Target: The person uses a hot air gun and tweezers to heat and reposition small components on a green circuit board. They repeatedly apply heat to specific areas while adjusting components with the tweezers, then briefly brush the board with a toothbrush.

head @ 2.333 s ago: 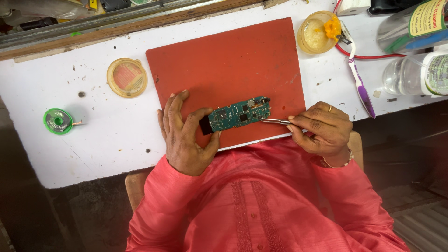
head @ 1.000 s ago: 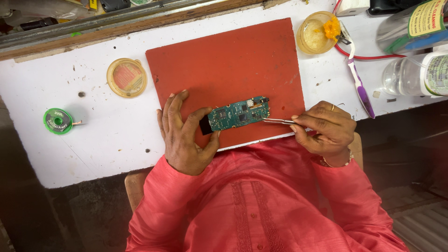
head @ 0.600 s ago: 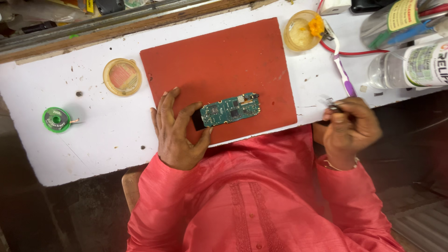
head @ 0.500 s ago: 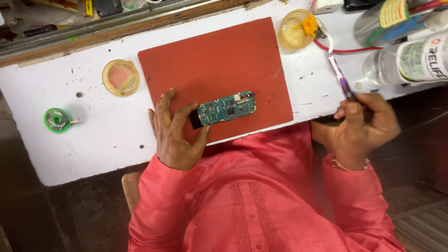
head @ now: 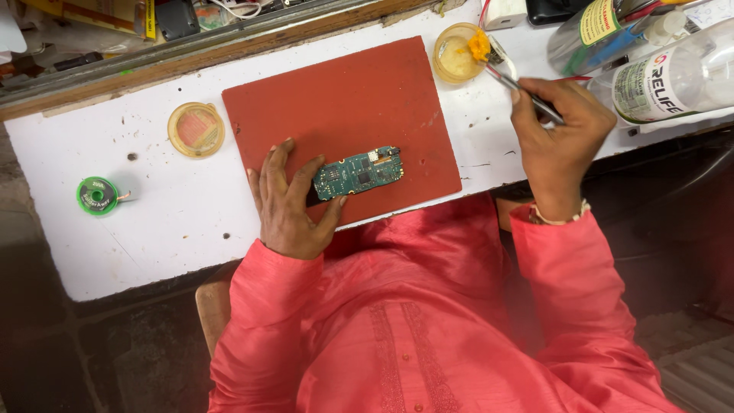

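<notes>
Green circuit board (head: 358,173) is lying near the red mat's (head: 336,99) lower edge, pinned by the spread left hand (head: 290,205), while the right hand (head: 556,138), pinching tweezers (head: 527,94), is dipping into the flux pot (head: 459,53) beyond the mat's corner, likely loading flux for careful placement on the board.

A white worktop (head: 168,229), pitted with small dark holes, lies under both hands. Beyond the hands, a worn wooden ledge (head: 229,46) borders its far edge. Below the left hand, the corner of a wooden seat (head: 210,306) shows over a dark, dim floor (head: 92,352). Light is even and soft.
</notes>
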Action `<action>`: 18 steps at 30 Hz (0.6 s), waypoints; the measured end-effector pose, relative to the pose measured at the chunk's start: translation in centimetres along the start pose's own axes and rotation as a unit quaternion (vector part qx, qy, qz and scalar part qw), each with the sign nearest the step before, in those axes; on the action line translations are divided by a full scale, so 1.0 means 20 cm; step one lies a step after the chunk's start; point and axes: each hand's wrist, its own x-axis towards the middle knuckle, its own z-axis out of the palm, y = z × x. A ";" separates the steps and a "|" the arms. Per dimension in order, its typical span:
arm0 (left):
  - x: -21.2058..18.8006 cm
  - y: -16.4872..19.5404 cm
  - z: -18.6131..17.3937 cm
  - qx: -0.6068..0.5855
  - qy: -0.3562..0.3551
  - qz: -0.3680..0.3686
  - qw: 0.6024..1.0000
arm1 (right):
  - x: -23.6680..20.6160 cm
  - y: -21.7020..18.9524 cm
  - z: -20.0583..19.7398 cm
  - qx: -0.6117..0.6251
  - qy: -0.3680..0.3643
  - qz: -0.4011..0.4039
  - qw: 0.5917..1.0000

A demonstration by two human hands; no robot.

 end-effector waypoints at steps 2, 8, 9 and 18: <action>0.00 0.01 0.00 -0.001 -0.002 0.004 1.000 | 0.06 0.03 0.03 -0.099 0.011 -0.090 0.991; 0.05 0.04 0.04 -0.003 -0.020 0.011 1.000 | 0.18 0.12 0.11 -0.179 -0.034 -0.175 0.968; 0.05 0.04 0.04 -0.007 -0.021 0.008 1.000 | 0.20 0.14 0.13 -0.190 -0.037 -0.179 0.964; 0.05 0.00 0.04 -0.022 -0.023 0.013 0.999 | 0.18 0.14 0.08 0.058 -0.038 -0.008 0.998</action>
